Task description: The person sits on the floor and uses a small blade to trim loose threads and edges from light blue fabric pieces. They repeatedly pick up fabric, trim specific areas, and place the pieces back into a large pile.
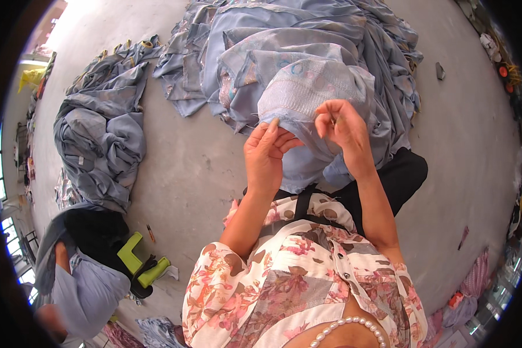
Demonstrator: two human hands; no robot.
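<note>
Between its thumb and fingers, my left hand [267,148] pinches the edge of a pale blue-grey cloth [293,95] with a shiny patterned panel. Just to the right, my right hand [345,133] is raised over the same cloth, its fingers curled together. Whatever those fingers hold, if anything, is too small to make out. The cloth runs down toward my lap and joins a large heap of similar blue-grey fabric [307,26] spread on the floor in front of me.
Another heap of blue-grey fabric [101,139] lies to the left. Below it a person [90,284] sits beside a lime-green object [139,258]. A small orange-and-dark tool [151,233] lies on the grey floor [180,174]. A dark scrap [440,71] lies at the right.
</note>
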